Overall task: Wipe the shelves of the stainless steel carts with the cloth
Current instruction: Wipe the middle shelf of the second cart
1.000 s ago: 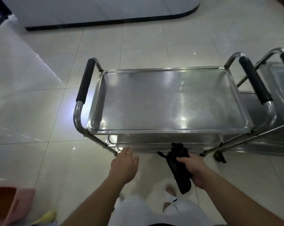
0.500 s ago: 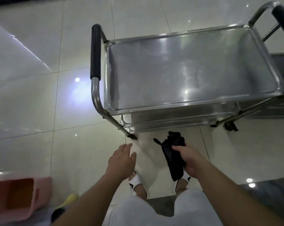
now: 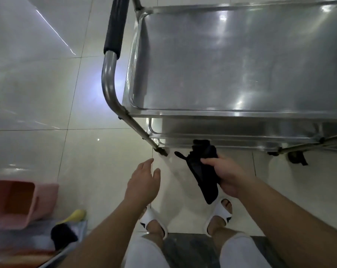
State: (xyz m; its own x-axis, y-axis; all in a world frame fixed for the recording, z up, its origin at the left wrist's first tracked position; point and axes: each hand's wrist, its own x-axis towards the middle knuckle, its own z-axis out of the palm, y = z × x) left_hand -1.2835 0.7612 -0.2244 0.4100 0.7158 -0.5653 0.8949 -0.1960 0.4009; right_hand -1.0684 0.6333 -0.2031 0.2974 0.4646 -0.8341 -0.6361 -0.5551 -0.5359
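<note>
Cloth (image 3: 201, 169), dark and bunched, gripped by right hand (image 3: 224, 176) at lower centre; left hand (image 3: 143, 182) open, empty. Risk: loose bundle snagging lower shelf (image 3: 241, 130) rim.

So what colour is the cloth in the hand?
Black, seen in the head view: the cloth held by the right hand.

Tiled service area, steel cart (image 3: 241, 60).
</note>
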